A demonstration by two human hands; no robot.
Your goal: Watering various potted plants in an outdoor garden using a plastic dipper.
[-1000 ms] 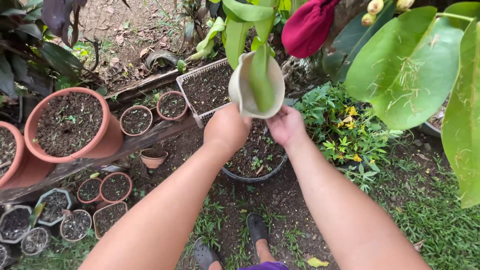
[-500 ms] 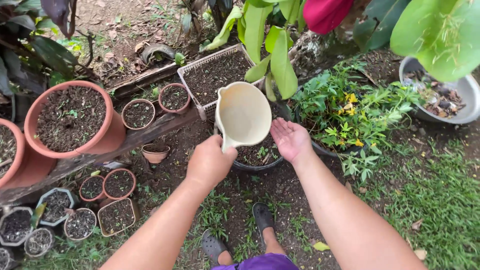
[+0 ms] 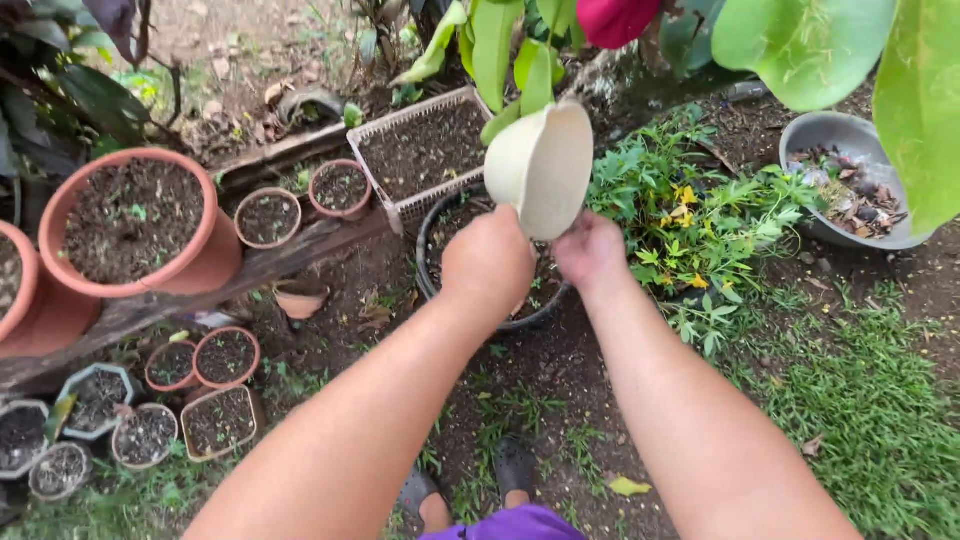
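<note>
cream scoop (image 3: 540, 165) tilted above both hands, left hand (image 3: 487, 262) gripping it.

Outdoors, under soft daylight: bare dark soil (image 3: 560, 370) with patchy green grass (image 3: 860, 400). Round terracotta clay pots (image 3: 140, 225) along a weathered wooden plank (image 3: 300, 255). Broad green leaves (image 3: 800, 50) overhead.

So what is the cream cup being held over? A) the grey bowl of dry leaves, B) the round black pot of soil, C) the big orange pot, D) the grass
B: the left hand holds the cream cup tilted above the round black pot of soil, with the right hand beside it.
</note>
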